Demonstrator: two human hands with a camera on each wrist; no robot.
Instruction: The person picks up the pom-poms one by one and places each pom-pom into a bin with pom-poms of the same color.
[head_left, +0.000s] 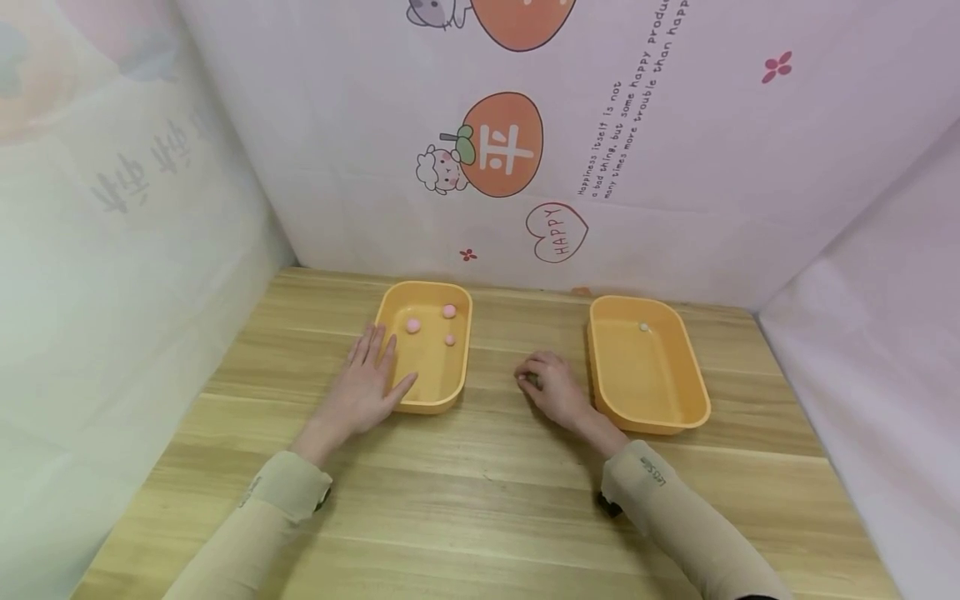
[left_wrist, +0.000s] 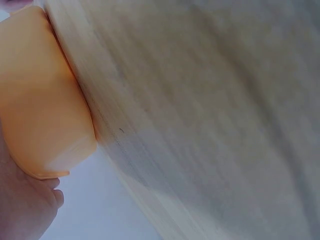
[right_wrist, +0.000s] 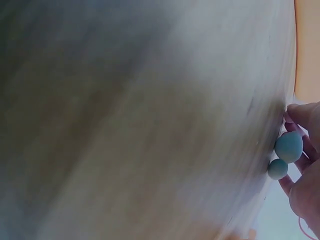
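Balls (right_wrist: 289, 147), two pale blue-green ones side by side, are tucked in the right hand (head_left: 553, 390), grip curled round them, over the worktop (head_left: 450, 500) between the left tray (head_left: 423, 408) and right tray (head_left: 648, 427). Left hand (head_left: 363, 387) has its grip spread wide over the left tray's left edge, three pink balls (head_left: 413, 326) inside. Both trays sit toward the worktop's back edge, and the right one's got a tiny pale ball (head_left: 643, 327) near its far end.

Pale backdrop (head_left: 345, 125) behind wood-grain table (head_left: 450, 500); backdrop printed with orange fruit (head_left: 504, 144), HAPPY heart (head_left: 557, 232), slanted English lettering (head_left: 630, 125), red flower (head_left: 777, 67); white cloth (head_left: 862, 333) along right side.
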